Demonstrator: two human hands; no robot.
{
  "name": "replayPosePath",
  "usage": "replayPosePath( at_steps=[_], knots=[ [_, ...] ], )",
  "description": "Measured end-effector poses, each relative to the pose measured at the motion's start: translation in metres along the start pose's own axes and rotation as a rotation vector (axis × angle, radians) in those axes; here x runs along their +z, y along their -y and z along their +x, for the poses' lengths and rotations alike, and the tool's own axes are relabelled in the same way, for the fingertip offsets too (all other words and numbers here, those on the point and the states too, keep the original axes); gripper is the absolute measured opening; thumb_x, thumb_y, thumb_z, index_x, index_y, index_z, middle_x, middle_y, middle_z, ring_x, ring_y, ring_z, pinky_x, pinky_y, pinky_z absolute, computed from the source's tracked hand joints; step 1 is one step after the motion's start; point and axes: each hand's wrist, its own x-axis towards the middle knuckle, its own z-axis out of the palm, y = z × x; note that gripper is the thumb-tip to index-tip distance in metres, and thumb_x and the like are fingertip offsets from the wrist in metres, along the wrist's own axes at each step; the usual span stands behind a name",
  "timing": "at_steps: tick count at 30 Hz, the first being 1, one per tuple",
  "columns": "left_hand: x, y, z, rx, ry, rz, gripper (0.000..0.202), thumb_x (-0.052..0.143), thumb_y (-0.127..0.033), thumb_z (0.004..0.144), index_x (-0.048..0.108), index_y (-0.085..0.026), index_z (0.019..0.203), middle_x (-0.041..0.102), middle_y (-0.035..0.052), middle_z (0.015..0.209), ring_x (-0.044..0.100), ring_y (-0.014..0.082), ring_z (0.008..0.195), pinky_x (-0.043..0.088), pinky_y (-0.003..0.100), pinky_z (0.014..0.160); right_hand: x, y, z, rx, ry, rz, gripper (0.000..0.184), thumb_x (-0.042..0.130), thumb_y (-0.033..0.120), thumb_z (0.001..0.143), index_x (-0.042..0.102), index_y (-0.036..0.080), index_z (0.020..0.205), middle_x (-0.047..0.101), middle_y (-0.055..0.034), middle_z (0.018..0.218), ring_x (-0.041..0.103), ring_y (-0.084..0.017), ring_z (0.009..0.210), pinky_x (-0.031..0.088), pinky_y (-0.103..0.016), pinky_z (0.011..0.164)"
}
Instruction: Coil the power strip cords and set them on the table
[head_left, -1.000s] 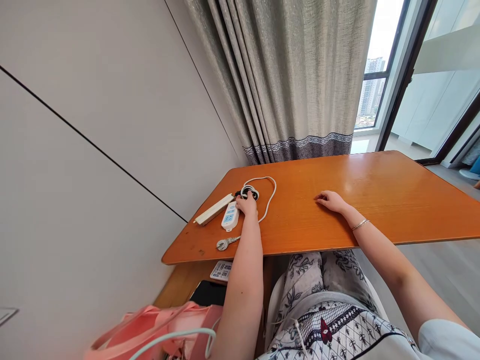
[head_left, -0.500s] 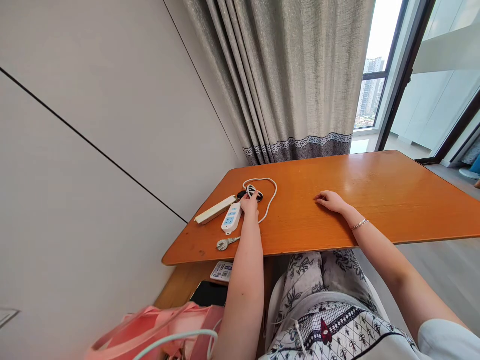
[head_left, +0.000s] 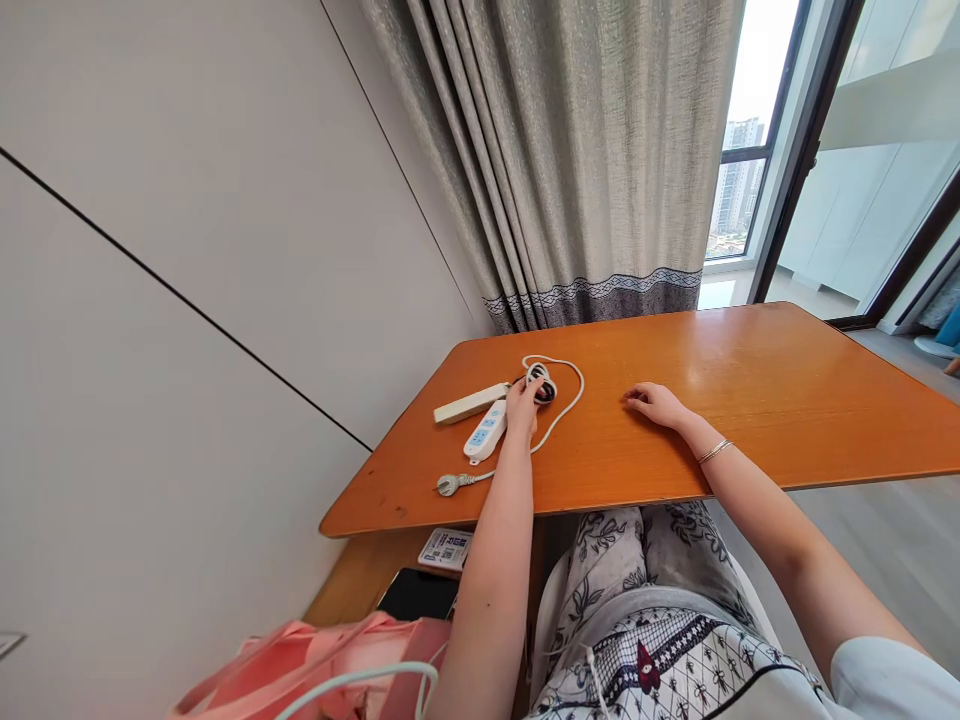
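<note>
White cord (head_left: 550, 386) lay coiled beside the strip (head_left: 485, 432) at the left of the tabletop (head_left: 750, 400), the left hand (head_left: 523, 402) clamped on it; the right hand (head_left: 654, 404) rested apart, loosely curled, seemingly empty. Tugging risked tangling the loose loop.

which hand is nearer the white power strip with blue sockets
Left. The left hand is at the far end of the white power strip with blue sockets; the right hand is apart, well to its right.

There are two hands (head_left: 523, 403) (head_left: 654, 404), two strips (head_left: 486, 432) (head_left: 470, 404), one plug (head_left: 448, 486), one table (head_left: 645, 350), one bag (head_left: 315, 650).
</note>
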Motion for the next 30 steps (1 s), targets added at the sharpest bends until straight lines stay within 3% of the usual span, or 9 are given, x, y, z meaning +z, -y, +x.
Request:
replayPosePath(
  at_steps=[4,8,12,16,19,25,30],
  knots=[
    [0.033,0.006,-0.019,-0.011,0.217,0.016,0.029,0.072,-0.038,0.066,0.066,-0.016,0.084,0.067,0.0029,0.079,0.064,0.0172,0.074,0.053,0.028,0.068,0.009,0.001,0.003,-0.009,-0.067,0.101,0.033,0.057,0.033,0.094,0.065,0.020,0.123,0.069,-0.0098,0.118,0.066,-0.018,0.096,0.052,-0.034,0.094],
    [0.058,0.014,-0.039,0.052,0.527,0.197,0.028,0.070,-0.034,0.071,0.072,-0.017,0.093,0.074,0.0060,0.091,0.067,0.0220,0.089,0.054,0.033,0.081,0.014,-0.002,0.008,-0.007,-0.192,0.393,0.054,0.057,0.042,0.093,0.048,0.023,0.143,0.050,-0.0120,0.147,0.061,-0.021,0.117,0.046,-0.040,0.107],
    [0.070,0.018,-0.053,0.051,0.686,0.293,0.035,0.072,-0.027,0.073,0.070,-0.016,0.106,0.073,0.0082,0.107,0.066,0.0238,0.100,0.053,0.035,0.090,0.014,-0.005,0.008,-0.033,-0.078,0.495,0.054,0.057,0.043,0.092,0.050,0.023,0.142,0.054,-0.0107,0.143,0.053,-0.022,0.130,0.040,-0.040,0.113],
    [0.065,0.021,-0.060,0.076,0.701,0.309,0.055,0.074,-0.026,0.076,0.058,-0.017,0.128,0.068,0.0106,0.120,0.065,0.0229,0.108,0.053,0.035,0.093,0.012,-0.006,0.007,-0.057,-0.059,0.493,0.054,0.065,0.047,0.087,0.056,0.026,0.136,0.055,-0.0095,0.140,0.052,-0.023,0.130,0.041,-0.041,0.112],
    [0.060,0.024,-0.060,0.090,0.682,0.317,0.066,0.075,-0.026,0.077,0.049,-0.019,0.137,0.066,0.0098,0.117,0.066,0.0207,0.106,0.053,0.035,0.092,0.011,-0.006,0.007,-0.074,-0.050,0.507,0.055,0.070,0.047,0.082,0.059,0.025,0.132,0.055,-0.0093,0.138,0.051,-0.023,0.130,0.040,-0.041,0.113],
    [0.058,0.026,-0.062,0.077,0.681,0.315,0.042,0.080,-0.031,0.073,0.060,-0.016,0.107,0.070,0.0096,0.106,0.067,0.0208,0.099,0.052,0.036,0.090,0.011,0.002,0.007,-0.015,-0.035,0.553,0.058,0.075,0.044,0.077,0.056,0.021,0.127,0.057,-0.0111,0.134,0.056,-0.023,0.125,0.042,-0.042,0.111],
    [0.057,0.023,-0.066,0.126,0.692,0.391,0.042,0.083,-0.034,0.068,0.059,-0.017,0.097,0.069,0.0067,0.101,0.066,0.0195,0.092,0.051,0.034,0.084,0.010,0.006,0.003,-0.014,0.057,0.680,0.062,0.080,0.040,0.072,0.052,0.021,0.124,0.064,-0.0097,0.123,0.061,-0.022,0.115,0.046,-0.041,0.105]
  ],
)
